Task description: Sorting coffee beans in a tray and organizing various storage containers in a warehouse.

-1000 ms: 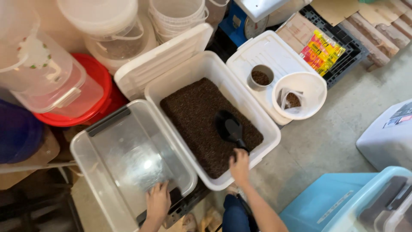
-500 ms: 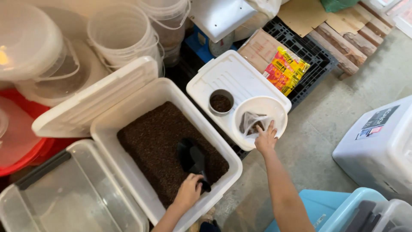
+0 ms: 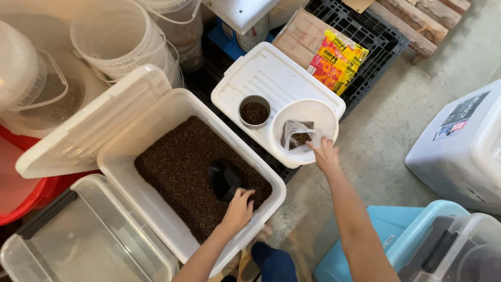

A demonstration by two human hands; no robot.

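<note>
Left hand [image 3: 237, 209] fingers grip black scoop [image 3: 225, 179]; right hand [image 3: 324, 154] fingers pinch bag [image 3: 297, 137] edge.

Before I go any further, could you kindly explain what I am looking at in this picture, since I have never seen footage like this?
There is no machine here: a person wears a camera on the head, so the one view looks straight down at their own two bare hands. The left hand grips the handle of a black scoop that lies in a large white bin filled with small dark brown pellets. The right hand touches a small clear bag, partly filled with the same pellets, inside a round white bowl. That bowl and a little metal cup of pellets stand on a white lid. Around them are white buckets, an empty clear tub, a yellow packet and a black pallet.
</note>
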